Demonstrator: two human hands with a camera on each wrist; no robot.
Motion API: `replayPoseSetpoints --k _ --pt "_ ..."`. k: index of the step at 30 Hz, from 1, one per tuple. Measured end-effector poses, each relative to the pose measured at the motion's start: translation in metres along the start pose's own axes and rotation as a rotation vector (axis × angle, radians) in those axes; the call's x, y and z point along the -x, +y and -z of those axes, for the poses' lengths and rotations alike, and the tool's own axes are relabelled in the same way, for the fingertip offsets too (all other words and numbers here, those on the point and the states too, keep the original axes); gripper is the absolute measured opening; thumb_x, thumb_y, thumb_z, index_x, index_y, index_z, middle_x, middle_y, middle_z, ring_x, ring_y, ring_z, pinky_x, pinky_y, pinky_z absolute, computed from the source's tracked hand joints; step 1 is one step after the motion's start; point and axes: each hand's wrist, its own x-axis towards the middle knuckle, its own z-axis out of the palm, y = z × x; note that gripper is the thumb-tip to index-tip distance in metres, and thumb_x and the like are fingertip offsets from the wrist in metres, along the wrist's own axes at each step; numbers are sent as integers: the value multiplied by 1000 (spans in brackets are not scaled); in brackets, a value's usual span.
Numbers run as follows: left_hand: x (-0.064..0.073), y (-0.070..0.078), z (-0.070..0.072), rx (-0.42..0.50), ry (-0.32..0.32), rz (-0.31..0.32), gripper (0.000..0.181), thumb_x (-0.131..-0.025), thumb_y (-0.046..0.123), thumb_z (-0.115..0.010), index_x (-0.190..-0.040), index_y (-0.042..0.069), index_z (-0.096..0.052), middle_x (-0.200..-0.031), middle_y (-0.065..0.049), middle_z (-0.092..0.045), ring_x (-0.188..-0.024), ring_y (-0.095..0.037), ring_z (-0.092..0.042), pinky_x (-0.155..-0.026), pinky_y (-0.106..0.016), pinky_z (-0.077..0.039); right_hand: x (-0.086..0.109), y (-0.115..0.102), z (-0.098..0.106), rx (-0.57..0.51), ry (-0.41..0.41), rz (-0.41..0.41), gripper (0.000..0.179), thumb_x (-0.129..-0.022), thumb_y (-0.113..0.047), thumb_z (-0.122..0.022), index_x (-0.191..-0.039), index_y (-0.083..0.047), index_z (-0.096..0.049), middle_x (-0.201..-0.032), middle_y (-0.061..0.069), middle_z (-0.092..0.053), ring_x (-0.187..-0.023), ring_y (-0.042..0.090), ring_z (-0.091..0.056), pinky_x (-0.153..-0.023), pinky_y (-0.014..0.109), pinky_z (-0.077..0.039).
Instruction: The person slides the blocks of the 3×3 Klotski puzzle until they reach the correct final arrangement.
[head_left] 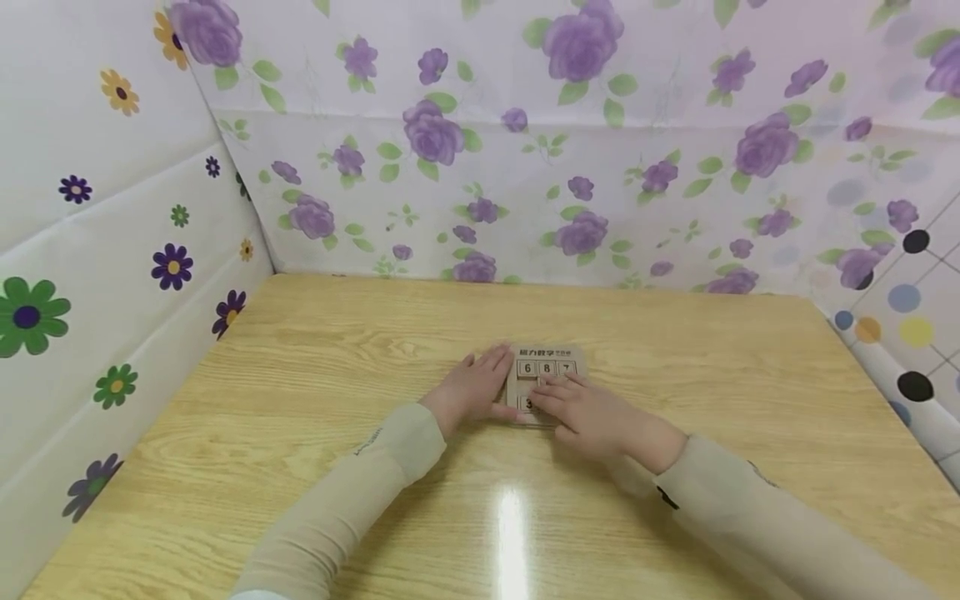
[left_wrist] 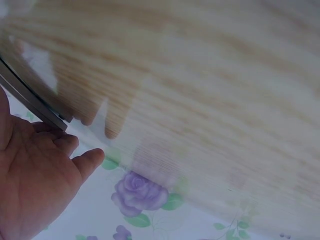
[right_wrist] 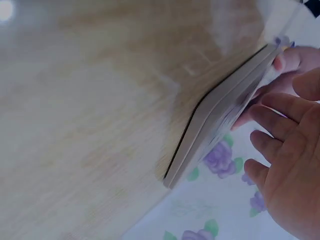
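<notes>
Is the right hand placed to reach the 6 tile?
Probably yes: the right hand is over the number puzzle, fingertips close to the 6 tile, and the left hand at the puzzle's left edge leaves that tile uncovered.

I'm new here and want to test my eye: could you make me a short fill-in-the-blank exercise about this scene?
The hand at the left edge of the board is the person's ____ hand.
The middle tile of the top row reads ____.
The roses on the cloth are ____.

left; 8; purple
</notes>
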Motion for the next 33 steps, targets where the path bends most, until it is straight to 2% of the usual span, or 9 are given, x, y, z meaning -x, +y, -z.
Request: replayPoseSetpoints --k 9,17,33 --pt "-1 4 -2 -18 -17 -10 105 -82 71 -49 -153 6 -7 -161 -9 -1 -148 -21 -4 -119 -46 -15 -17 14 -4 -43 -27 -86 54 -96 -21 -41 -144 1 -37 -152 15 -34 -142 34 -27 -117 52 -20" --pt "1 5 2 -11 -19 -9 105 -82 70 -50 -153 7 -6 -161 -8 -2 -148 -21 -4 -120 -46 -14 -18 10 -4 -61 -51 -117 55 -94 -24 -43 -145 -2 -38 -152 12 -35 -143 31 -27 -118 52 -16" --pt "3 2 0 7 4 -12 106 -82 70 -50 -153 6 -7 -161 -9 -2 -148 -23 -5 -119 -47 -15 -7 -5 -2 -100 -32 -87 56 -90 -20 -47 -142 0 -42 -148 14 -40 -142 31 -28 -118 52 -16"
